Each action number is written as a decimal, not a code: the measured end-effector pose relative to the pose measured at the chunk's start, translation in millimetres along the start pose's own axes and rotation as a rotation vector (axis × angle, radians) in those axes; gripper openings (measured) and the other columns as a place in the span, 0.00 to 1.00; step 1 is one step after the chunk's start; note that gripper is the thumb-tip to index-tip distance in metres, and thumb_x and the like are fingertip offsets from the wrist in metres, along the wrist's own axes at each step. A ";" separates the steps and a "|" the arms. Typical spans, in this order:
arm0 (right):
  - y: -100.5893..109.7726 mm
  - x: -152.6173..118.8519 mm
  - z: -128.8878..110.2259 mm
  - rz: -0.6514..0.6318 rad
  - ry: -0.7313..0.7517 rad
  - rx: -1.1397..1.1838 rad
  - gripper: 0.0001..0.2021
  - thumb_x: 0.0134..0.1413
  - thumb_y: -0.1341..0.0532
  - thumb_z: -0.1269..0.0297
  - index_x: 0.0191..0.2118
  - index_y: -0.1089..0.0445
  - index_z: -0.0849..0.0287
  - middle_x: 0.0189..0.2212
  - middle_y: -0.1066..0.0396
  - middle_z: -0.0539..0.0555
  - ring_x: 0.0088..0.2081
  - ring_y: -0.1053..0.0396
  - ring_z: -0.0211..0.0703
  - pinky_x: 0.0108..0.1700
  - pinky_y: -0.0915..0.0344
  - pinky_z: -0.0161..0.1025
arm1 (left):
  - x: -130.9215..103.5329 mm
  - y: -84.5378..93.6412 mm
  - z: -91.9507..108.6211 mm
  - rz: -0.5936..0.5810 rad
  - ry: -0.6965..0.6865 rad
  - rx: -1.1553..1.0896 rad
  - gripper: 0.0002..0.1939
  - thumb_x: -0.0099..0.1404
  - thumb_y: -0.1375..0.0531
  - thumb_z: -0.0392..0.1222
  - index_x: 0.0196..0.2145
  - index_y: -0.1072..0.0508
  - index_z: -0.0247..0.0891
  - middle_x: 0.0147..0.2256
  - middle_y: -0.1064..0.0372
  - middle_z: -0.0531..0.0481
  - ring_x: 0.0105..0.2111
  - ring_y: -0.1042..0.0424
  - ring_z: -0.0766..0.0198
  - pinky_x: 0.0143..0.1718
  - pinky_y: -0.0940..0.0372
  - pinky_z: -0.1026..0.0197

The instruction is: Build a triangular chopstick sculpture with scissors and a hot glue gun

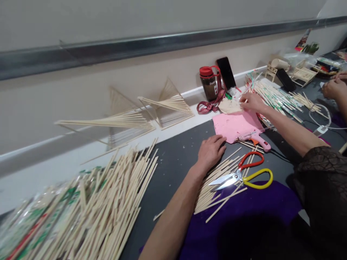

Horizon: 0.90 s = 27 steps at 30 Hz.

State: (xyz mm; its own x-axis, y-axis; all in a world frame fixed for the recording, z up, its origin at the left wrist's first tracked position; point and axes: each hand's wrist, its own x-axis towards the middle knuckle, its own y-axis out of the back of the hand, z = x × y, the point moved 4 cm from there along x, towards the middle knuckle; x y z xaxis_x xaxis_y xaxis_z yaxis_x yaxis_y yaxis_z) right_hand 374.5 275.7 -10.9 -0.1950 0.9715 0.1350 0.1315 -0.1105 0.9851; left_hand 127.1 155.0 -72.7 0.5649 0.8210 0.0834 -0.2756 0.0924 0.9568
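My left hand (212, 151) lies on the dark table with its fingers stretched out, the tips at the edge of a pink sheet (227, 124). Farther back, my right hand (252, 102) has its fingertips pinched together over a crumpled beige sheet (229, 106); what they hold is too small to make out. A pink glue gun (256, 139) lies on its side at the pink sheet's front edge. Nearer to me, scissors (235, 177) with one red and one yellow handle lie part open on loose wooden sticks (207, 195).
Many disposable chopsticks (108, 202) are heaped at left. Two fan-shaped stick frames (121, 122) lean against the wall. A red-lidded bottle (208, 85) and a phone (226, 73) stand at the back. Wrapped chopsticks (276, 95) and another person's hand (334, 88) are at right.
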 end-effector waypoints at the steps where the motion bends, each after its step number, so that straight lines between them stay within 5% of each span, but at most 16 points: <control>1: -5.7 3.5 -6.0 -0.022 0.034 -0.012 0.17 0.58 0.44 0.63 0.49 0.25 0.60 0.50 0.25 0.58 0.49 0.29 0.49 0.46 0.38 0.38 | -0.4 -0.1 0.0 0.004 0.002 -0.005 0.19 0.69 0.45 0.43 0.57 0.29 0.44 0.59 0.32 0.43 0.57 0.33 0.51 0.53 0.37 0.47; 7: -31.5 10.1 -22.5 -0.136 0.130 -0.102 0.20 0.63 0.47 0.59 0.51 0.25 0.63 0.50 0.26 0.64 0.51 0.31 0.54 0.48 0.40 0.42 | -1.6 -0.8 0.3 -0.005 0.022 -0.038 0.19 0.69 0.44 0.42 0.57 0.29 0.43 0.60 0.33 0.44 0.59 0.34 0.52 0.54 0.37 0.47; 15: -27.1 12.8 -18.0 -0.163 0.144 -0.107 0.19 0.62 0.48 0.62 0.49 0.24 0.62 0.49 0.26 0.61 0.49 0.30 0.51 0.46 0.40 0.39 | -2.6 1.7 0.9 0.023 0.015 -0.086 0.19 0.69 0.44 0.41 0.57 0.29 0.41 0.61 0.35 0.43 0.59 0.34 0.52 0.55 0.36 0.48; 22: -2.0 0.9 -6.4 0.071 0.106 0.045 0.21 0.63 0.53 0.64 0.47 0.24 0.65 0.48 0.26 0.62 0.49 0.30 0.49 0.49 0.39 0.39 | -2.4 12.6 -8.5 0.211 0.000 -0.295 0.15 0.70 0.46 0.39 0.49 0.24 0.39 0.52 0.27 0.44 0.53 0.29 0.59 0.57 0.36 0.55; 27: 15.3 -26.3 -4.5 0.256 0.160 0.240 0.13 0.56 0.45 0.63 0.36 0.23 0.59 0.36 0.24 0.55 0.39 0.29 0.47 0.44 0.36 0.41 | -7.2 38.1 -23.3 0.396 0.150 -0.398 0.12 0.64 0.42 0.36 0.42 0.21 0.38 0.42 0.24 0.46 0.42 0.26 0.60 0.48 0.32 0.57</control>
State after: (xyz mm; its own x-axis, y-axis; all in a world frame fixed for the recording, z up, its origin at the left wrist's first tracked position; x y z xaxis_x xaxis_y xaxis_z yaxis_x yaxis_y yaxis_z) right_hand 377.2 247.4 1.1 -0.2734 0.8715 0.4070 0.4154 -0.2746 0.8672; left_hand 94.4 165.7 -43.3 0.2508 0.9041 0.3460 -0.7313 -0.0573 0.6797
